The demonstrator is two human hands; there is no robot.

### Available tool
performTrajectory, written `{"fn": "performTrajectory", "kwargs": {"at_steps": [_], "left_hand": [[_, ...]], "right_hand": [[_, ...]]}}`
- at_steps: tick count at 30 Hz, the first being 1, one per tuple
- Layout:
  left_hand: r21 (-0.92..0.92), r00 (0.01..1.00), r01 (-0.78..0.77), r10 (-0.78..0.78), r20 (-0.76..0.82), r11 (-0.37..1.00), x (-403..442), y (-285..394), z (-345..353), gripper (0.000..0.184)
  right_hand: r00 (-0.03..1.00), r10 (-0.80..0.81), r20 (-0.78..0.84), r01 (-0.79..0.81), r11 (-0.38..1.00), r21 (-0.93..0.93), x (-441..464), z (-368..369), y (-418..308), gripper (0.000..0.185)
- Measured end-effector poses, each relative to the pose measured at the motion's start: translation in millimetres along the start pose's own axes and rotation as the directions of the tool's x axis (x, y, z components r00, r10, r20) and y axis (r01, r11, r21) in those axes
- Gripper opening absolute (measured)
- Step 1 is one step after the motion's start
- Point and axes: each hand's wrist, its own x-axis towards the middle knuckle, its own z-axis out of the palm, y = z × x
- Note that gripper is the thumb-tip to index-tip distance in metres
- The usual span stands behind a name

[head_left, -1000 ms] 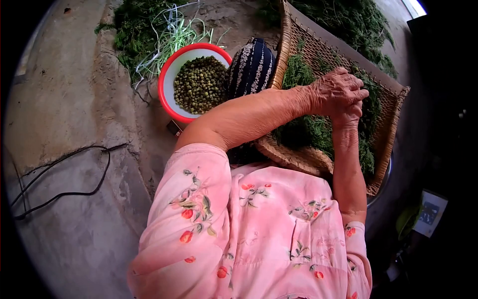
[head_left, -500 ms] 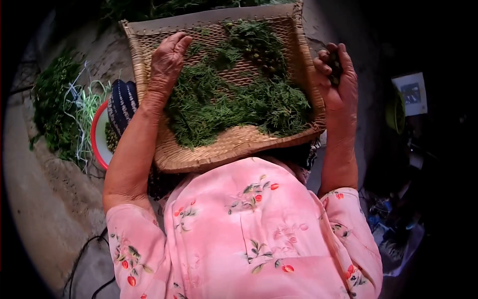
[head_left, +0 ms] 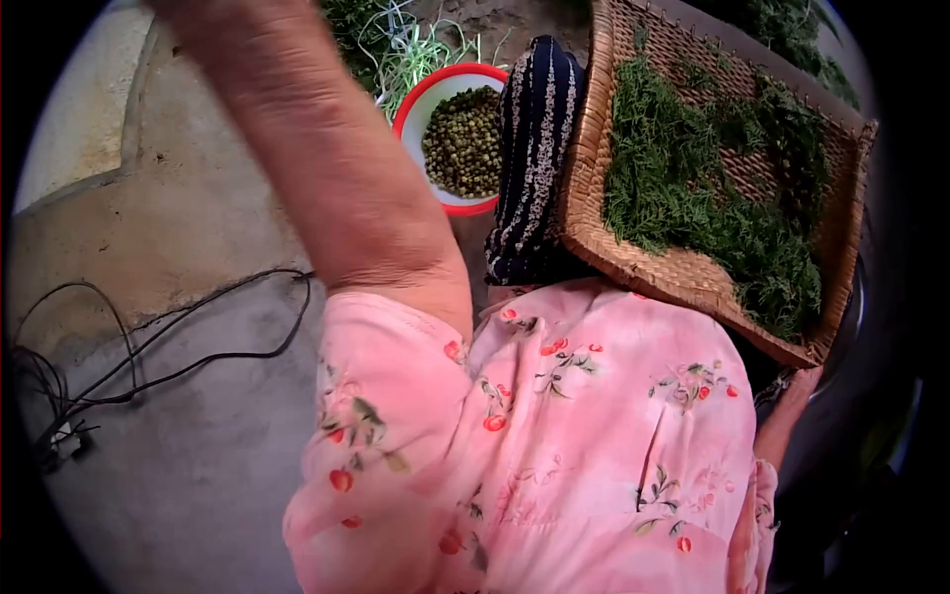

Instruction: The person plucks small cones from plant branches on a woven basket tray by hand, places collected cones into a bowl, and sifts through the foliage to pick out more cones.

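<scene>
A woven basket (head_left: 633,259) rests on my lap at the upper right. Feathery green sprigs (head_left: 658,163) are spread over its weave. My left forearm is raised close to the camera, and its hand lies beyond the top left edge. Of my right arm only a bit of forearm shows below the basket's lower right corner; that hand is out of sight. Beside my leg stands a white bowl with a red rim (head_left: 457,72), holding many small round green seed cones (head_left: 465,144).
Pale plastic strands (head_left: 426,49) and more greenery lie beyond the bowl. Black cables (head_left: 198,354) with a plug (head_left: 67,441) run over the concrete floor at left. Dark striped cloth (head_left: 539,148) covers my leg between bowl and basket. More green branches (head_left: 782,30) are at the top right.
The view has swung left, so the basket now appears farther right and the bowl shows whole. My left arm has lifted off the basket towards the camera. Both hands have left sight.
</scene>
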Motion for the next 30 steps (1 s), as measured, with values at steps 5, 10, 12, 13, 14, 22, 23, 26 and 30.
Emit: {"fn": "performTrajectory", "kwargs": {"at_steps": [5, 10, 12, 13, 14, 22, 23, 26, 30], "left_hand": [[0.102, 0.993, -0.117, 0.117, 0.012, 0.988, -45.5, 102.1, 12.0, 0.016], [0.296, 0.986, -0.160, 0.164, 0.014, 0.942, -74.9, 113.2, -6.3, 0.016], [0.336, 0.987, -0.154, 0.158, 0.015, 0.929, -79.1, 109.4, -14.5, 0.016], [0.349, 0.989, -0.146, 0.149, 0.016, 0.926, -79.2, 106.0, -18.2, 0.016], [0.360, 0.990, -0.138, 0.141, 0.018, 0.923, -78.9, 102.2, -22.6, 0.016], [0.438, 0.996, -0.080, 0.056, 0.068, 0.895, -72.1, 60.9, -43.4, 0.017], [0.448, 0.996, -0.079, 0.053, 0.071, 0.891, -69.5, 57.9, -45.5, 0.017], [0.474, 0.996, -0.077, 0.043, 0.082, 0.877, -61.0, 51.8, -47.5, 0.017], [0.484, 0.994, -0.085, 0.041, 0.099, 0.871, -58.1, 48.3, -45.2, 0.017]], "right_hand": [[0.986, -0.099, 0.136, 0.134, 0.951, -0.278, -61.1, 11.5, 16.5, 0.068], [0.977, -0.081, 0.198, 0.122, 0.971, -0.206, 22.8, -8.8, -0.3, 0.062], [0.960, -0.140, 0.241, 0.175, 0.976, -0.130, 70.4, -20.1, -20.4, 0.058], [0.960, -0.162, 0.229, 0.192, 0.974, -0.117, 85.9, -21.9, -33.0, 0.056], [0.952, -0.231, 0.201, 0.257, 0.959, -0.118, 99.7, -17.2, -47.0, 0.054], [0.530, -0.827, 0.185, 0.847, 0.526, -0.077, 118.5, 47.9, -170.9, 0.039], [0.409, -0.876, 0.256, 0.905, 0.425, 0.008, 109.1, 70.8, -178.5, 0.037], [0.323, -0.793, 0.516, 0.828, 0.501, 0.252, -101.0, 238.7, -188.0, 0.042], [0.324, -0.442, 0.836, 0.163, 0.897, 0.411, -295.2, 374.3, -139.5, 0.036]]}}
